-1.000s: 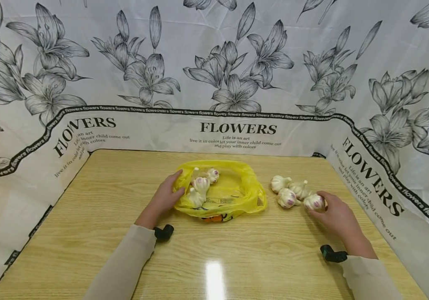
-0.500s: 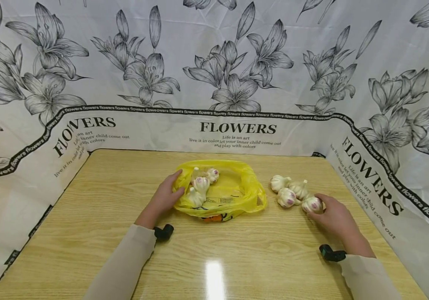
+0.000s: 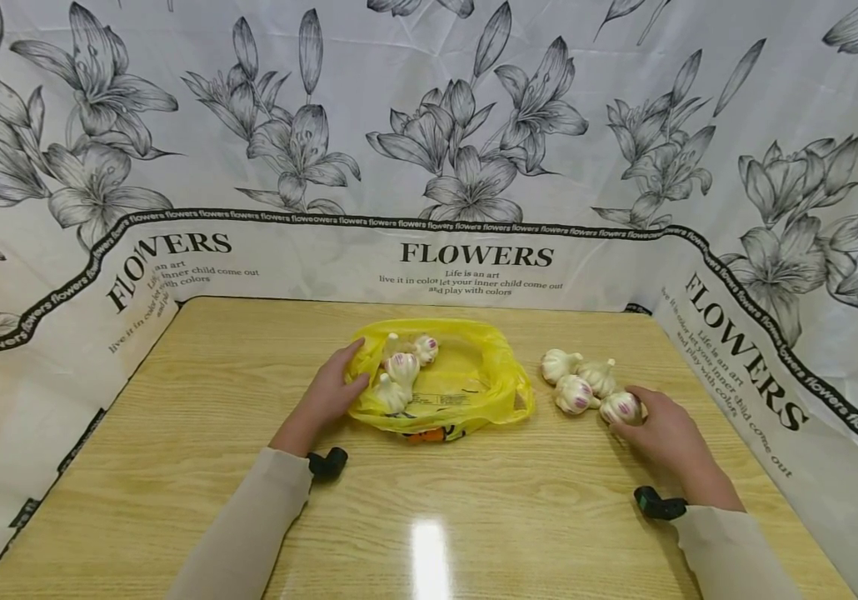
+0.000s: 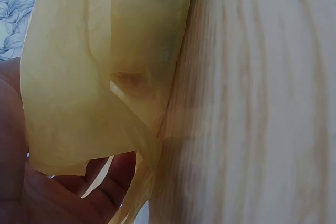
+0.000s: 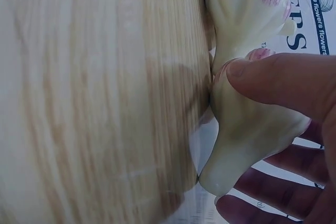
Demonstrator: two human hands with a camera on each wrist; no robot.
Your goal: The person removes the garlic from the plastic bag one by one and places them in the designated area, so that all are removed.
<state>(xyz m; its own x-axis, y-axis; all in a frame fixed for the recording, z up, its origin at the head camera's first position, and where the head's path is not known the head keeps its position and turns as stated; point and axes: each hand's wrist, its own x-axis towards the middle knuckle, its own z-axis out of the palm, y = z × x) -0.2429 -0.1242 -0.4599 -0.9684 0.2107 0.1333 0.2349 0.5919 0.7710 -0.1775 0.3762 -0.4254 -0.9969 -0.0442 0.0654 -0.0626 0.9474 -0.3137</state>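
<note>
A yellow plastic bag (image 3: 466, 408) lies on the table with its mouth spread wide. Several garlic bulbs (image 3: 401, 368) sit inside, toward its left side. My left hand (image 3: 330, 393) holds the bag's left rim; in the left wrist view the yellow film (image 4: 79, 93) passes between thumb and fingers. Over on the right, my right hand (image 3: 667, 433) grips a garlic bulb (image 5: 247, 119) at the near end of a small cluster, thumb on one side and fingers round the other. Touching or close to it are the other loose bulbs (image 3: 573, 395).
The wooden table (image 3: 369, 517) extends in front of both hands. A white flower-printed cloth (image 3: 309, 258) walls the back and both sides. Black wrist cameras (image 3: 327, 465) are strapped at each wrist.
My right hand has shifted slightly left with the garlic bulb in its grip, closer to the other loose bulbs. The left hand and the bag have stayed in place.
</note>
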